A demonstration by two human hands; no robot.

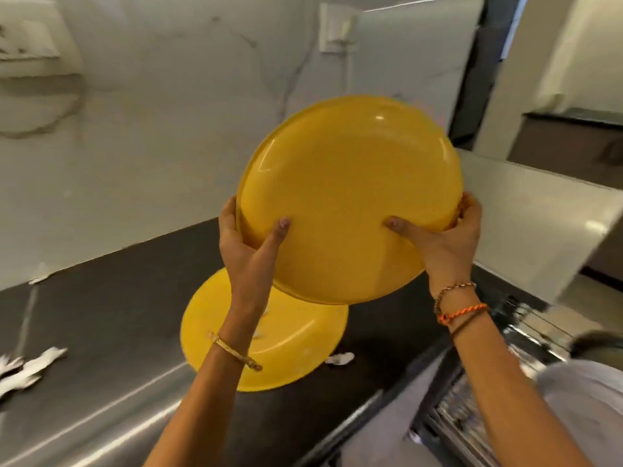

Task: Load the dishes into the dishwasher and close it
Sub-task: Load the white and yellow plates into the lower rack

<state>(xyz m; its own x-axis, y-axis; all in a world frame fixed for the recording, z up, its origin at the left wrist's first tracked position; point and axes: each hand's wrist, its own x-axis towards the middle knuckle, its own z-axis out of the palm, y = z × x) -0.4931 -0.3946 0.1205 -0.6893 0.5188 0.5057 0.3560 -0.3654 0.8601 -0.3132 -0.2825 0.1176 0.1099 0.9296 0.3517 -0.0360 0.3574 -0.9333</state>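
Both hands grip raised yellow plate (347, 197) at lower rim: left hand (246, 244) and right hand (445, 237) with thumbs on face, fingers behind. Second yellow plate (286, 345) lies on dark counter (101, 315) below. Dishwasher rack (472, 399) low right. Risk: tilted plate slipping from edge-only hold, clipping lower plate or rack.

Dark countertop (111, 298) running along marble-look wall (168, 129) w/ white socket plate (335, 28); white scraps (30, 365) lying at left.

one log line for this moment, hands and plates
left hand: grips raised yellow plate | right hand: grips same plate | second yellow plate: on counter
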